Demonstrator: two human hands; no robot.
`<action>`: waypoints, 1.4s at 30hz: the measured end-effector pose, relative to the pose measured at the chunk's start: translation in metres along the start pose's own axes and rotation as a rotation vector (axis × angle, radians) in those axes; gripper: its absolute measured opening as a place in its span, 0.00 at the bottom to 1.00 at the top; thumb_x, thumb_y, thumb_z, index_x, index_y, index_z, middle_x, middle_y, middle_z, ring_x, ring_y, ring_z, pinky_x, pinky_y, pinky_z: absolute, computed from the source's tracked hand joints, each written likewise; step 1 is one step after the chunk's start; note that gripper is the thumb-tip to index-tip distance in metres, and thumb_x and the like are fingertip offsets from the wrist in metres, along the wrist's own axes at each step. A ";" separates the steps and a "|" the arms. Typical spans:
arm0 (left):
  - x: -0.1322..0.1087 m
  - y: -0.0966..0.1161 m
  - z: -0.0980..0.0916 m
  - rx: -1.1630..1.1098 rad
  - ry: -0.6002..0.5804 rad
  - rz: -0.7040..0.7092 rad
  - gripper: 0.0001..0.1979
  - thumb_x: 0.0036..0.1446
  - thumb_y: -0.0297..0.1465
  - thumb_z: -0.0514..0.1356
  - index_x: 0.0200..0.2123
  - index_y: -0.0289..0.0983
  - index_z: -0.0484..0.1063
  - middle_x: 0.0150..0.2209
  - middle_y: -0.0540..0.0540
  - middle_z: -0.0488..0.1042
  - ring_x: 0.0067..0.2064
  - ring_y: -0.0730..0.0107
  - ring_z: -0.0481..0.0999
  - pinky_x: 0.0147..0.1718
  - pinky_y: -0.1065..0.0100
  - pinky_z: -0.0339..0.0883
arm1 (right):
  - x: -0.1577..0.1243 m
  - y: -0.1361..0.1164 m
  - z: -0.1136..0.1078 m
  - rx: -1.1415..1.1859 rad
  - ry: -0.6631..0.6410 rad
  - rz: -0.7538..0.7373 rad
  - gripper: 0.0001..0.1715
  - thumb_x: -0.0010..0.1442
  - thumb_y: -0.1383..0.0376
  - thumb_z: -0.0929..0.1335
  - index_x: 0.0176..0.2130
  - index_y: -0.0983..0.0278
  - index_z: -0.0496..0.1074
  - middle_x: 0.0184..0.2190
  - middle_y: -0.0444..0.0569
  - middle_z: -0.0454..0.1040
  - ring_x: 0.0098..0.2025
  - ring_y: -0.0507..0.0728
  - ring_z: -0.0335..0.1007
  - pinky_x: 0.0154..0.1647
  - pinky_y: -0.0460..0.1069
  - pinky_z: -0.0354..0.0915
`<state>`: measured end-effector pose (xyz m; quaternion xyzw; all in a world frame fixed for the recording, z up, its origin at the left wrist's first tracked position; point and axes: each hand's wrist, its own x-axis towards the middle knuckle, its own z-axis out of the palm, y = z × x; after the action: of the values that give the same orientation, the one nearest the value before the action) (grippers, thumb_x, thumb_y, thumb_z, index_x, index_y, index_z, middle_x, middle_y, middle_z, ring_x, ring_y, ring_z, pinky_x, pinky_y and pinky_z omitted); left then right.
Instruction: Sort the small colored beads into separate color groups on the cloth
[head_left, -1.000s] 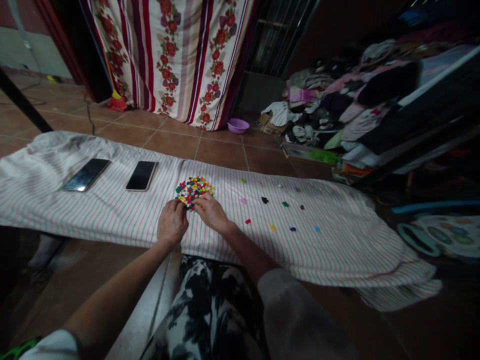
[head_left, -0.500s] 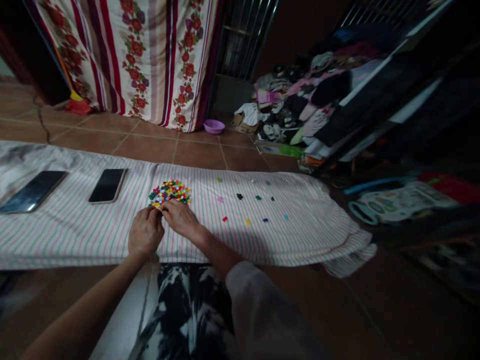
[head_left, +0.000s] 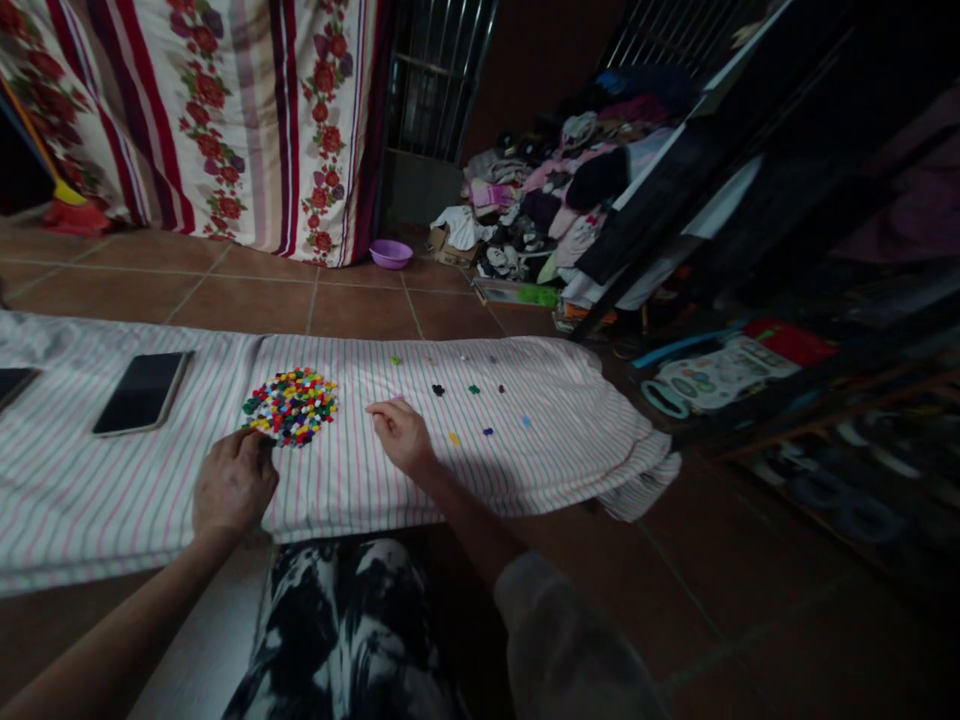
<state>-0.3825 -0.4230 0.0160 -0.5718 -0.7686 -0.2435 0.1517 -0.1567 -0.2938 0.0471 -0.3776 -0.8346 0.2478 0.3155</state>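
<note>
A round pile of tiny multicoloured pieces (head_left: 292, 405) lies on a striped cloth (head_left: 322, 495). At the pile's lower left edge is my left hand (head_left: 236, 480), its fingers curled together; what they may hold is too small to make out. My right hand (head_left: 403, 437) is over the cloth to the right of the pile, thumb and forefinger pinched. Anything in that pinch is hidden. Small groups sorted by colour lie beyond it: black pieces (head_left: 438, 390), green pieces (head_left: 474, 390), yellow pieces (head_left: 454, 438), dark blue pieces (head_left: 488, 432) and light blue pieces (head_left: 526, 422). Pink pieces are partly covered by my right hand.
A phone (head_left: 142, 393) lies left of the pile, and another dark phone (head_left: 13, 385) is cut off at the left edge. Past the cloth are a purple basin (head_left: 391, 254), a floral curtain (head_left: 259, 130) and a heap of clothes (head_left: 555, 190).
My hands were together at the pile's near edge. The right hand has moved away to the right, while the left stays by the pile. The view has turned rightward.
</note>
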 end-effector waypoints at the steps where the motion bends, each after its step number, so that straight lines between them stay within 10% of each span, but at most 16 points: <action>1: 0.000 0.001 -0.001 -0.008 -0.004 -0.005 0.14 0.59 0.32 0.49 0.43 0.36 0.72 0.45 0.36 0.74 0.47 0.53 0.73 0.48 0.53 0.67 | -0.003 0.012 -0.009 0.010 0.050 0.013 0.17 0.64 0.67 0.61 0.45 0.61 0.76 0.42 0.50 0.75 0.41 0.53 0.72 0.44 0.47 0.68; 9: 0.001 0.001 -0.003 -0.031 -0.015 0.022 0.15 0.59 0.31 0.49 0.43 0.33 0.72 0.45 0.31 0.75 0.47 0.48 0.74 0.48 0.47 0.68 | -0.020 0.101 -0.098 -0.104 0.415 0.286 0.17 0.57 0.65 0.61 0.41 0.64 0.77 0.37 0.52 0.77 0.39 0.56 0.72 0.45 0.50 0.68; 16: 0.000 -0.005 0.002 -0.018 0.010 0.071 0.15 0.58 0.31 0.49 0.44 0.34 0.70 0.45 0.31 0.74 0.47 0.47 0.74 0.48 0.45 0.69 | -0.011 0.160 -0.160 -0.295 0.479 0.524 0.18 0.54 0.69 0.62 0.38 0.65 0.79 0.38 0.53 0.80 0.43 0.58 0.74 0.51 0.51 0.65; 30: 0.000 -0.005 0.003 0.002 0.000 0.055 0.14 0.58 0.32 0.50 0.43 0.34 0.71 0.45 0.33 0.74 0.48 0.49 0.73 0.50 0.48 0.68 | 0.017 0.199 -0.151 -0.413 0.315 0.620 0.19 0.52 0.74 0.63 0.35 0.62 0.81 0.36 0.49 0.81 0.40 0.56 0.76 0.45 0.47 0.66; 42: 0.001 -0.001 0.000 -0.025 -0.020 0.008 0.13 0.57 0.33 0.49 0.41 0.38 0.70 0.43 0.36 0.75 0.46 0.51 0.73 0.49 0.48 0.68 | 0.008 0.175 -0.157 -0.391 0.372 0.575 0.21 0.54 0.72 0.62 0.40 0.62 0.80 0.39 0.50 0.80 0.43 0.57 0.74 0.51 0.50 0.65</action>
<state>-0.3842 -0.4222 0.0166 -0.5791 -0.7648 -0.2466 0.1378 0.0340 -0.1560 0.0424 -0.6872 -0.6550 0.0898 0.3012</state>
